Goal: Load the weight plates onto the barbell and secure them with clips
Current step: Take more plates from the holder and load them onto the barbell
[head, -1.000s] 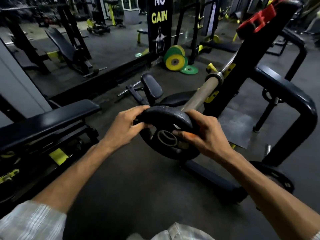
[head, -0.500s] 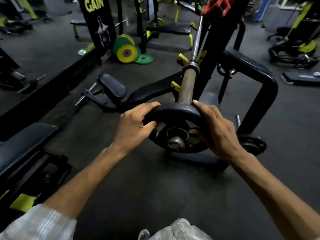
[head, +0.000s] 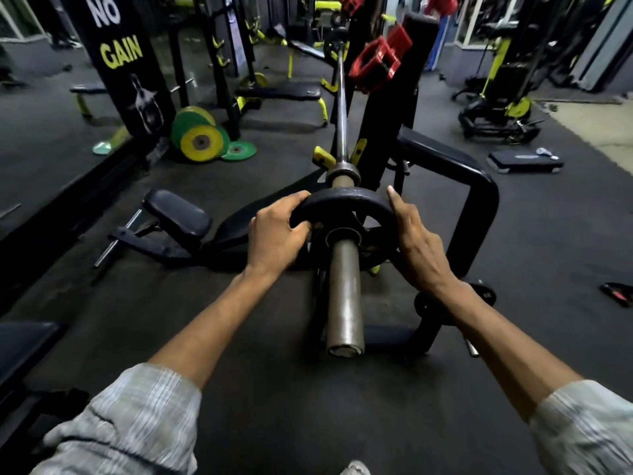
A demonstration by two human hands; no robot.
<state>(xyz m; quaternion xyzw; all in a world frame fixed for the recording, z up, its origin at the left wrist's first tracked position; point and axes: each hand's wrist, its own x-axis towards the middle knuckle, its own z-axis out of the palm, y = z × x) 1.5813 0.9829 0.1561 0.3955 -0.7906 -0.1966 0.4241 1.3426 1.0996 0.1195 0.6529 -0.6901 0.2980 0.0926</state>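
A black weight plate (head: 346, 202) sits threaded on the barbell's steel sleeve (head: 344, 296), well along it and close to the collar (head: 343, 173). My left hand (head: 275, 236) grips the plate's left rim. My right hand (head: 416, 246) presses flat against its right rim, fingers extended. The sleeve's bare end points toward me. The thin bar shaft (head: 339, 108) runs away over the rack. Two red clips (head: 378, 61) hang on the black upright at upper middle.
A black bench frame (head: 474, 186) curves round on the right, with another black plate (head: 483, 296) stored low behind my right wrist. Yellow and green plates (head: 202, 142) lean by a pillar at the left. A padded bench (head: 178, 214) lies left of the bar.
The plate went from held off the sleeve's end to slid far along it toward the collar. Both hands moved forward with it, and the view swung to look down the bar.
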